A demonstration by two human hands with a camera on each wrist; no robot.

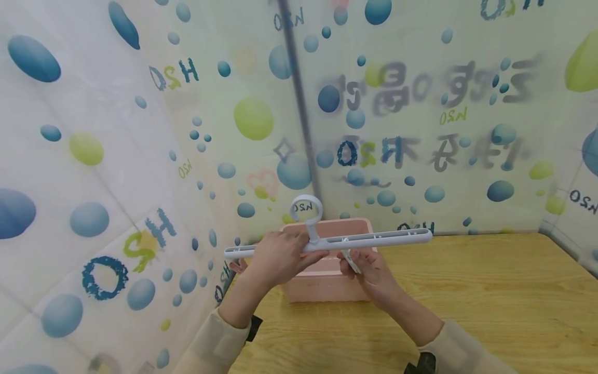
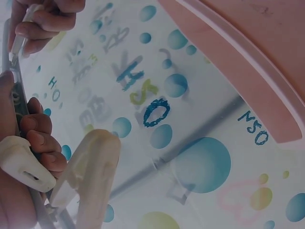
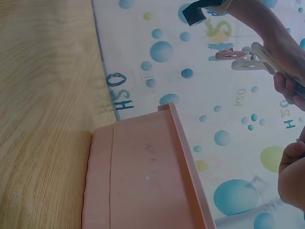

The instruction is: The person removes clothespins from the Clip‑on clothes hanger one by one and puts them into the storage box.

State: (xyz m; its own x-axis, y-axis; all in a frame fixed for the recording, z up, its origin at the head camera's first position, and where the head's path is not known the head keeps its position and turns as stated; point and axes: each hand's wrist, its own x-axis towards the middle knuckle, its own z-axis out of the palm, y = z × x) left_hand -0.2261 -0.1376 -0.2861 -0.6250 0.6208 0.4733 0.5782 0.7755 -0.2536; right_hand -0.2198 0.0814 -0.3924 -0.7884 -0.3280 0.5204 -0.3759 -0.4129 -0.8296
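Observation:
A pale grey-white plastic clothes hanger [image 1: 378, 240] with a round hook is held up level over the pink basin. My left hand [image 1: 280, 259] grips its bar just left of the hook. My right hand [image 1: 374, 275] pinches a white clothespin [image 1: 350, 261] between thumb and fingers, its upper end right at the underside of the bar, right of the hook. Left of my left hand, a pink clothespin [image 3: 230, 54] and white clothespins [image 3: 248, 65] hang from the bar. One white clothespin [image 2: 97, 181] shows large in the left wrist view.
The pink basin [image 1: 327, 291] stands on a wood-grain table [image 1: 467, 301], against the back curtain. Translucent curtains [image 1: 252, 156] printed with bubbles enclose the table at the back and left. Black wrist straps [image 1: 254, 328] sit at both sleeves.

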